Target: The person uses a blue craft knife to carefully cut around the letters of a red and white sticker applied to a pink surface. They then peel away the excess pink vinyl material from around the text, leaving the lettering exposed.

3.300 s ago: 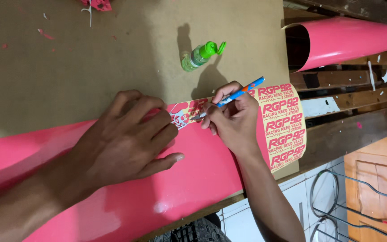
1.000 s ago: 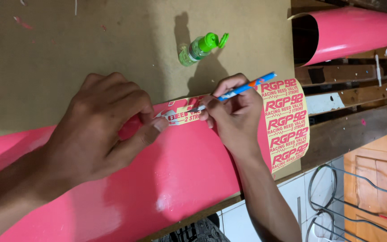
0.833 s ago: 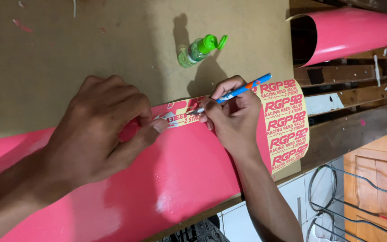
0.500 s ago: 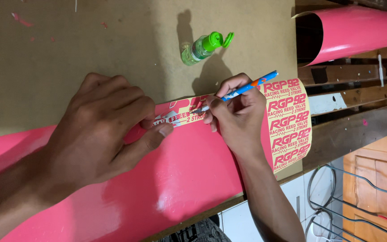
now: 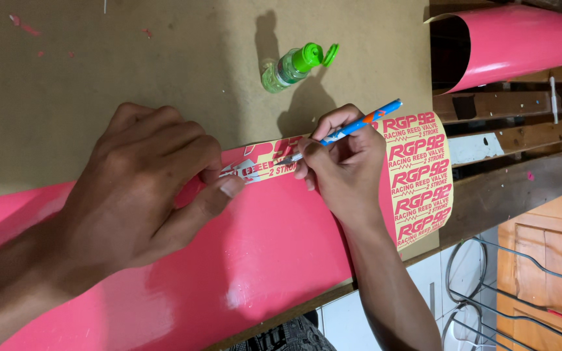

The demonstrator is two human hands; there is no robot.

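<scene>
While the pink vinyl sheet (image 5: 248, 260) is lying across the lower half of the frame on the brown table (image 5: 66, 71), the right hand (image 5: 349, 169) is gripping a thin blue craft knife (image 5: 349, 130) like a pen, its tip pointing left and touching a cream strip of lettering (image 5: 271, 162) near the middle of the picture. The left hand (image 5: 144, 188) is spreading over the sheet at centre left, its thumb and a fingertip pinching the loose end of that strip just beside the blade. A cream block of cut pink decals (image 5: 421, 175) is sitting at the sheet's right edge, partly under the right wrist. Above, near the top centre, a small clear bottle with a green flip cap (image 5: 291, 65) is lying on its side with the cap open. A roll of pink vinyl (image 5: 515, 39) is resting in the upper right corner, well apart from both hands.
</scene>
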